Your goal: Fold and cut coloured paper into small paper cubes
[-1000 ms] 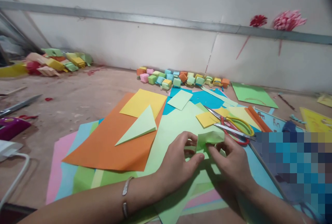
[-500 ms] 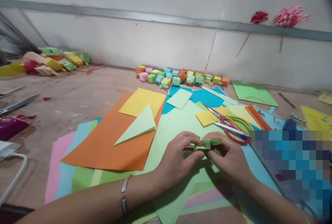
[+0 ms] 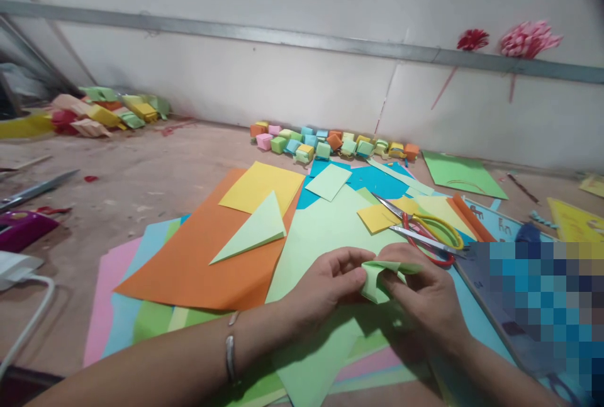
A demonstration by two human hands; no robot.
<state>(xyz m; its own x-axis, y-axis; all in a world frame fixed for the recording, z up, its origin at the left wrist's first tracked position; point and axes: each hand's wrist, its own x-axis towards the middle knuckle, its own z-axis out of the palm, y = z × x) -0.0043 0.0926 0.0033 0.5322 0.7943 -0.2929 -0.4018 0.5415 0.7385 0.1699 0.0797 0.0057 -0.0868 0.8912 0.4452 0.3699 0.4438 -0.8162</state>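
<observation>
Between my two hands is a small folded piece of light green paper point(image 3: 374, 286), with an opening toward me. My left hand point(image 3: 337, 278) pinches its left edge between thumb and fingers. On the other side, my right hand point(image 3: 422, 290) grips it, the thumb pressed into the fold. Both hands are above a large pale green sheet point(image 3: 302, 256). Left of them, a pale green folded triangle point(image 3: 252, 231) lies on an orange sheet point(image 3: 189, 268) and partly over a yellow square point(image 3: 264, 187). Beyond my right hand lie scissors point(image 3: 425, 234) with red and yellow handles.
Small folded paper cubes point(image 3: 325, 143) line the wall, and more folded pieces point(image 3: 113, 111) are heaped far left. A purple object point(image 3: 28, 229) and a white plug with cable point(image 3: 21, 272) sit at left. A green sheet point(image 3: 465, 174) lies back right.
The folded green paper has turned and tilted, so its open, box-like side now shows. My hands have shifted slightly right and down, still holding it.
</observation>
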